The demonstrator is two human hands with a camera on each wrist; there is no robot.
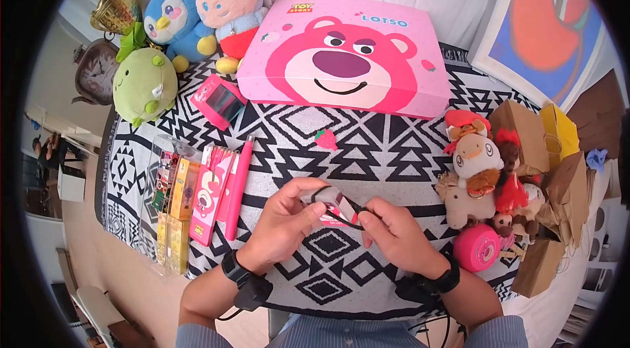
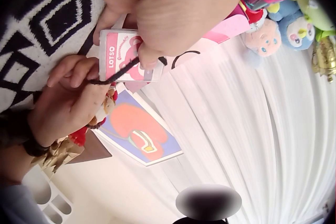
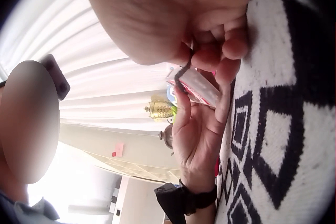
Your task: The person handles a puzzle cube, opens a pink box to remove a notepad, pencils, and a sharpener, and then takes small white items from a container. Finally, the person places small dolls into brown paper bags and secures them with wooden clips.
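Note:
In front of my body, just over the patterned cloth, my left hand (image 1: 285,220) grips a small pink-and-white LOTSO pack (image 2: 111,56) between thumb and fingers. The left wrist view shows the pack's lettering and part of a bear picture. A black cord (image 2: 124,70) crosses its face, and my left thumb presses there. My right hand (image 1: 401,236) pinches the cord's other end by the pack's right side. Seen from the right wrist, the cord (image 3: 184,74) bends between the two hands. My left fingers hide part of the pack.
A large pink Lotso box (image 1: 341,52) stands at the back. Pencils and stationery packs (image 1: 213,197) lie left, below a pink sharpener-like item (image 1: 220,102) and plush toys (image 1: 146,85). More plush toys (image 1: 476,157), a round pink case (image 1: 477,249) and paper bags (image 1: 564,197) crowd the right. A strawberry piece (image 1: 325,139) lies mid-cloth.

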